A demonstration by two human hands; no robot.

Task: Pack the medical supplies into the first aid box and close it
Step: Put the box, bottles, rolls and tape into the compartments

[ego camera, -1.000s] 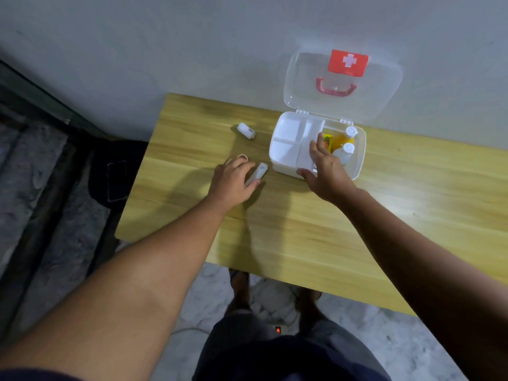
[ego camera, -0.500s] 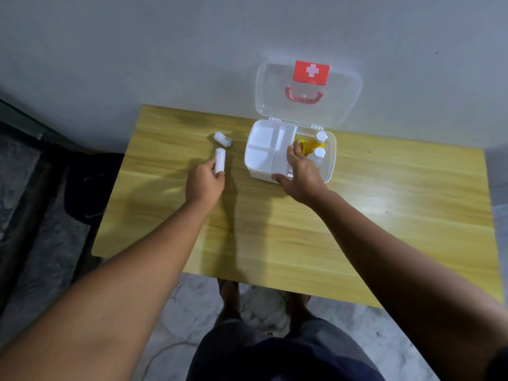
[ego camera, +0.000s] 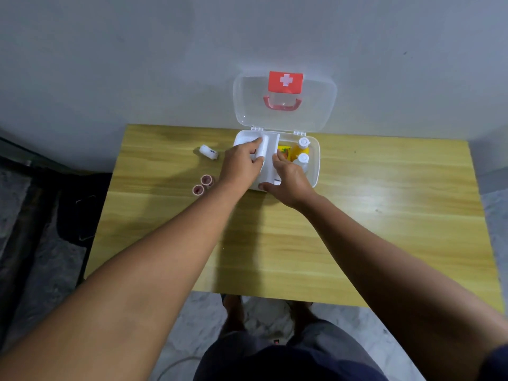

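A white first aid box [ego camera: 313, 166] sits open at the far edge of a wooden table [ego camera: 357, 229], its clear lid [ego camera: 316, 105] upright. The left hand [ego camera: 242, 166] pinches a white roll [ego camera: 263, 145] over the box's left tray. The right hand [ego camera: 291, 178] grips the box's front edge. Another white roll [ego camera: 209, 152] and two small tape rolls [ego camera: 203, 184] lie left of the box.

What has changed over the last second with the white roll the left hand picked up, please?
The left hand lifted the white roll off the table and carried it right, over the box's white tray, grip closed on it. The right hand stays on the tray; the lid stays open, and the other roll lies untouched.
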